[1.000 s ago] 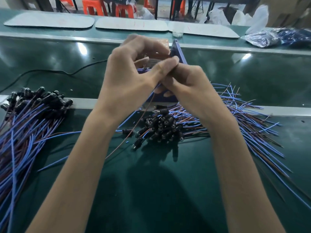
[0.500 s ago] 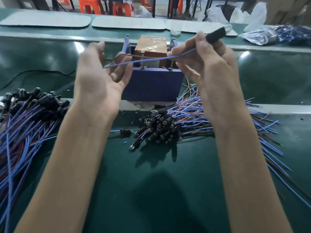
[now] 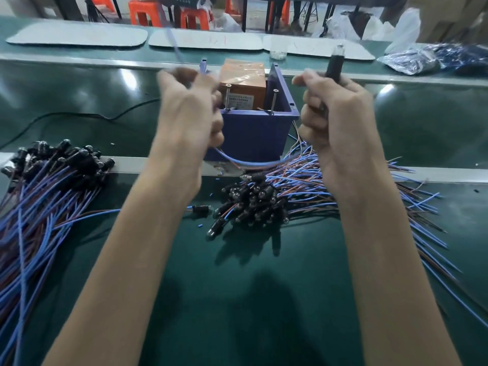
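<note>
Now the blue lead [image 3: 250, 161], taut across the box [image 3: 253, 133] half a second ago, sags in a loop in front of it. The left hand [image 3: 190, 109] has its grip clamped on the wire; the right hand [image 3: 335, 122] has its grip clamped on the lead's black holder [image 3: 334, 63]. Judgement: the lead is off the box and ready for laying on the table [image 3: 237, 299].

Even overhead light, lamp glare on green table [image 3: 79, 96], soft shadows below arms, left hand [image 3: 190, 112] motion-blurred, edges bowed.

Left hand [image 3: 190, 112] and right hand [image 3: 335, 114] raised apart, fingers curled, forearms extended.
</note>
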`<state>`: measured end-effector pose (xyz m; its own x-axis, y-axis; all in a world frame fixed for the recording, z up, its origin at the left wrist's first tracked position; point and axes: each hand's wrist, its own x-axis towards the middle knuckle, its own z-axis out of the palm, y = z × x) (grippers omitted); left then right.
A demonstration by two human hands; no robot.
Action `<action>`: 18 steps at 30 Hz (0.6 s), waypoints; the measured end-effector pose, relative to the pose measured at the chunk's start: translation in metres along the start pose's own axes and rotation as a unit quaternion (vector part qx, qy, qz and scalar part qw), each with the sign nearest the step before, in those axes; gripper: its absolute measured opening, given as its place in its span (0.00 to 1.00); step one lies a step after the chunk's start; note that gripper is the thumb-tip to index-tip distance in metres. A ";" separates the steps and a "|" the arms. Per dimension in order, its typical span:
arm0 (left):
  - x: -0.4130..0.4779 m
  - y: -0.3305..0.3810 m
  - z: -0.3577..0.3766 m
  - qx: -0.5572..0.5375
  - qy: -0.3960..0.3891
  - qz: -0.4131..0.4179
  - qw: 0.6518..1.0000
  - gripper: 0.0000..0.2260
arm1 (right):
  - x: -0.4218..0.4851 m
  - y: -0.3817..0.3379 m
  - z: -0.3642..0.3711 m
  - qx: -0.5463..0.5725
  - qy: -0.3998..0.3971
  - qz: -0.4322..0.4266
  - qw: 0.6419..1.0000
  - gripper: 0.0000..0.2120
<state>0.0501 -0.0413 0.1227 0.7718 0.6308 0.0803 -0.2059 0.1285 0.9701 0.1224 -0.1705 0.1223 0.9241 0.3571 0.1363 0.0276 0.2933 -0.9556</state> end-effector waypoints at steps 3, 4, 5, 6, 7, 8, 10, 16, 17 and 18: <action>-0.007 -0.006 0.009 0.107 -0.105 -0.006 0.989 0.10 | 0.000 0.002 0.000 -0.041 0.019 0.004 0.999 0.06; -0.009 -0.008 0.012 0.132 -0.138 -0.007 0.982 0.11 | 0.000 0.002 -0.001 -0.044 0.019 0.004 0.999 0.06; -0.012 -0.010 0.014 0.143 -0.162 -0.005 0.976 0.12 | 0.001 0.003 -0.001 -0.044 0.018 0.004 0.999 0.05; -0.013 -0.011 0.015 0.147 -0.177 0.000 0.973 0.13 | 0.001 0.003 -0.002 -0.042 0.016 0.005 0.999 0.06; -0.014 -0.012 0.016 0.147 -0.183 0.005 0.972 0.13 | 0.002 0.003 -0.004 -0.041 0.014 0.007 0.999 0.08; -0.015 -0.012 0.017 0.146 -0.184 0.009 0.972 0.14 | 0.002 0.003 -0.005 -0.041 0.013 0.009 0.999 0.10; -0.014 -0.011 0.016 0.142 -0.183 0.010 0.973 0.15 | 0.003 0.003 -0.005 -0.043 0.008 0.015 0.999 0.12; -0.010 -0.014 0.012 0.167 -0.202 0.005 0.965 0.18 | 0.001 0.004 -0.003 -0.084 -0.027 0.025 0.996 0.05; -0.010 -0.015 0.012 0.171 -0.203 0.010 0.964 0.18 | 0.001 0.004 -0.003 -0.095 -0.033 0.024 0.995 0.06; -0.010 -0.016 0.012 0.175 -0.202 0.015 0.964 0.18 | 0.001 0.004 -0.003 -0.101 -0.039 0.023 0.994 0.07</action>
<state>0.0529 -0.0585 0.1094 0.9543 0.2720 0.1241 -0.0713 -0.1960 0.9780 0.1241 -0.1719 0.1177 0.8938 0.4364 0.1036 0.0696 0.0930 -0.9932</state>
